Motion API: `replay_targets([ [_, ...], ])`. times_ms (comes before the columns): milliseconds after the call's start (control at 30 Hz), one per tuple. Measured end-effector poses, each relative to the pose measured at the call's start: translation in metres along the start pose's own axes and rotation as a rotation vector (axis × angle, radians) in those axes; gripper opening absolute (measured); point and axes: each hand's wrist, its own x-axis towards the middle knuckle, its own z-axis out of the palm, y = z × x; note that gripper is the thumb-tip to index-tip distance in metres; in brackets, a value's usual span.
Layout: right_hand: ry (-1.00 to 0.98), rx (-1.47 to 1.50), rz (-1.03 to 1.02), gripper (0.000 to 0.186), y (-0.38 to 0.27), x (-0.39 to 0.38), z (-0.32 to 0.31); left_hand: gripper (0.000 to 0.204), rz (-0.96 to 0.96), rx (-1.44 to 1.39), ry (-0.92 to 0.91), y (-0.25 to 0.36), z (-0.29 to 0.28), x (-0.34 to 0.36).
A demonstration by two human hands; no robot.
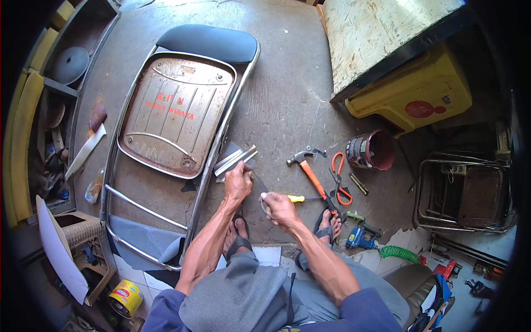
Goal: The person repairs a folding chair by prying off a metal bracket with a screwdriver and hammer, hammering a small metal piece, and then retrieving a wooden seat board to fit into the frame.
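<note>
My left hand (239, 180) is closed in a pinch, fingers together. My right hand (280, 207) is also closed, lower and to the right. A thin grey strip (260, 183) runs between the two hands, with a loop of it beside my right fingers. Just beyond my left hand are shiny silver strips (229, 160); whether it touches them I cannot tell. A folding chair (177, 113) with a bare, rusty metal seat pan lies on the floor to the left. Right of my hands lie a yellow-handled screwdriver (296, 198), an orange-handled hammer (312, 178) and orange-handled scissors (338, 180).
A paint-stained bucket (359, 152) lies on its side at right. A blue air stapler (360, 238) trails a green coiled hose (399, 254). Folded chair frames (426, 193) stand far right, below a worn table (381, 33). At lower left are a wicker-like stool (88, 238) and a yellow tin (126, 299).
</note>
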Motion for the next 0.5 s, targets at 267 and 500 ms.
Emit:
replay_targets([
  [267,0.024,-0.905,-0.297,0.033,-0.032,0.002,-0.024,0.005,0.209,0.142,0.049,0.002,0.000,0.010],
  [500,0.027,-1.091,0.005,0.044,-0.028,0.010,-0.097,0.015,-0.205,-0.538,0.108,0.024,-0.025,0.013],
])
